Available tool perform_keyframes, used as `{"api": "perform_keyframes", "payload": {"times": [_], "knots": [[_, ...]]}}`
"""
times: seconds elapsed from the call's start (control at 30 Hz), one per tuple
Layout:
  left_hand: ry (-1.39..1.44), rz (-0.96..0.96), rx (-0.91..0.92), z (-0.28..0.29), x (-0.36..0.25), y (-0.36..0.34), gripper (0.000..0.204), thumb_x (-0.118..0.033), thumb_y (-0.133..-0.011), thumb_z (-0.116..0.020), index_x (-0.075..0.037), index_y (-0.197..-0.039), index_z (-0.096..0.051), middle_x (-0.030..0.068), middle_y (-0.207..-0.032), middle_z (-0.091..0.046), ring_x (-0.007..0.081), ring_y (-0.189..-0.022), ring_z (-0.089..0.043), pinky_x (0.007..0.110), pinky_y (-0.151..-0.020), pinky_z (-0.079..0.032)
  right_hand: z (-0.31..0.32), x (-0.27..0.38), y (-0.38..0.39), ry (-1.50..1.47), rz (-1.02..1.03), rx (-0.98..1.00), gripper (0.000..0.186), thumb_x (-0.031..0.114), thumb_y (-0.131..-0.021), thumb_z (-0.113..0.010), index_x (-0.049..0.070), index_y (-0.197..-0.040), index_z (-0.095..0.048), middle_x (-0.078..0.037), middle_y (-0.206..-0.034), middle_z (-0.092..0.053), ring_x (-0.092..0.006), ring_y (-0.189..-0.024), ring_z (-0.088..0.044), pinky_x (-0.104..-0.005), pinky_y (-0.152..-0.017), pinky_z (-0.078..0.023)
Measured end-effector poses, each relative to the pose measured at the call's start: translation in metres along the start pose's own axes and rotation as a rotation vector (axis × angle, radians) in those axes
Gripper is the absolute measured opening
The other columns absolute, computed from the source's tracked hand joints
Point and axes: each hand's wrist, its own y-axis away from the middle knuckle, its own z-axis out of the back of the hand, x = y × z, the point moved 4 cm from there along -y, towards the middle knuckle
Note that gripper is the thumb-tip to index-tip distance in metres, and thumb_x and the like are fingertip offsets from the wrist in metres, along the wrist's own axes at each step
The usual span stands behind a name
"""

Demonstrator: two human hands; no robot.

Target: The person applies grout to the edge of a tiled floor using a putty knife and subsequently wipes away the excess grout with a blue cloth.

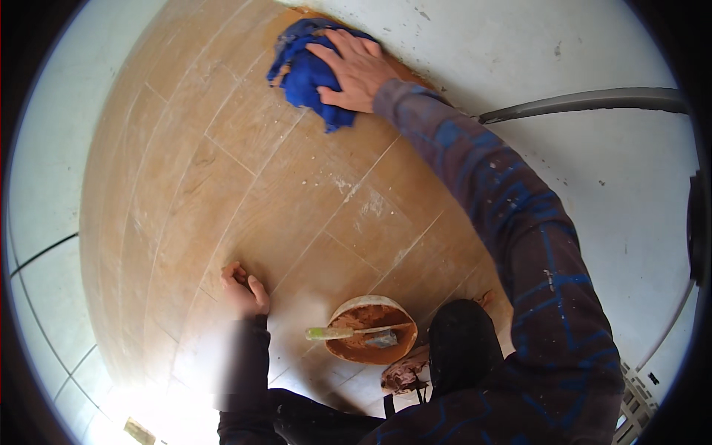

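Note:
At the far side of the wood-look tile floor (245, 159), my right hand (356, 70) presses down on a crumpled blue cloth (308, 78), fingers spread across its top. The cloth lies beside the foot of the white wall. My left hand (245, 289) is low over the tiles at the near left, fingers loosely curled, with nothing visible in them. To its right stands a round bowl (371, 300) coated inside with reddish-brown paste. A spatula-like tool with a pale green-tipped handle (322, 334) rests across the bowl, its grey blade inside.
A black cable or hose (586, 102) runs along the white wall (593, 170) at right. My dark-trousered knee (463, 345) is just right of the bowl. Pale residue (371, 204) streaks the mid-floor tiles. A slatted grate (634, 404) shows at the lower right.

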Motion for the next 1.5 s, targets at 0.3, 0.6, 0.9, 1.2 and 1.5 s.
{"api": "perform_keyframes", "payload": {"times": [0.3, 0.6, 0.9, 1.2, 1.5], "knots": [[-0.131, -0.021, 0.002, -0.002, -0.007, 0.004, 0.044, -0.031, -0.091, -0.056, 0.001, -0.120, -0.053, 0.0115, -0.091, -0.049, 0.0220, -0.076, -0.048, 0.036, -0.064, -0.040, -0.050, 0.017, -0.151, -0.069, -0.162, -0.265, 0.075, 0.058, -0.080, -0.069, 0.017, -0.143, -0.059, -0.019, -0.146, -0.053, -0.0348, -0.138, -0.045, -0.0466, -0.113, -0.030], [-0.137, -0.031, 0.057, 0.005, -0.010, 0.000, 0.033, -0.026, -0.088, -0.056, -0.001, -0.110, -0.053, 0.0135, -0.091, -0.048, 0.0264, -0.077, -0.048, 0.040, -0.068, -0.041, -0.003, 0.063, -0.163, -0.586, -0.416, -0.547, 0.050, 0.036, -0.084, -0.075, 0.008, -0.123, -0.059, -0.020, -0.094, -0.073, -0.0370, -0.084, -0.072, -0.0493, -0.074, -0.056], [-0.110, -0.025, 0.049, 0.001, -0.005, -0.001, 0.032, -0.017, -0.081, -0.056, -0.001, -0.108, -0.053, 0.0138, -0.093, -0.048, 0.0269, -0.079, -0.048, 0.040, -0.070, -0.041, 0.092, 0.086, 0.052, -1.186, -0.737, -0.379, 0.043, 0.036, -0.098, -0.069, 0.003, -0.124, -0.060, -0.016, -0.098, -0.074, -0.0221, -0.087, -0.074, -0.0370, -0.077, -0.058], [-0.173, -0.048, 0.086, 0.002, -0.006, -0.001, 0.035, -0.009, -0.081, -0.052, -0.001, -0.115, -0.052, 0.0125, -0.097, -0.048, 0.0253, -0.084, -0.048, 0.040, -0.075, -0.043, 0.161, 0.073, 0.238, -0.056, -0.551, 0.087, 0.086, 0.039, -0.084, -0.081, 0.006, -0.154, -0.044, -0.029, -0.163, -0.032, -0.0509, -0.151, -0.027, -0.0593, -0.121, -0.029], [-0.120, -0.018, 0.050, -0.002, -0.009, 0.000, 0.030, -0.015, -0.080, -0.055, 0.000, -0.106, -0.054, 0.0135, -0.092, -0.048, 0.0270, -0.080, -0.047, 0.041, -0.072, -0.042, 0.090, -0.006, 0.160, -0.208, -0.315, 0.043, 0.085, 0.032, -0.086, -0.077, 0.006, -0.157, -0.038, -0.026, -0.158, -0.038, -0.0460, -0.141, -0.042, -0.0527, -0.118, -0.037]]}}
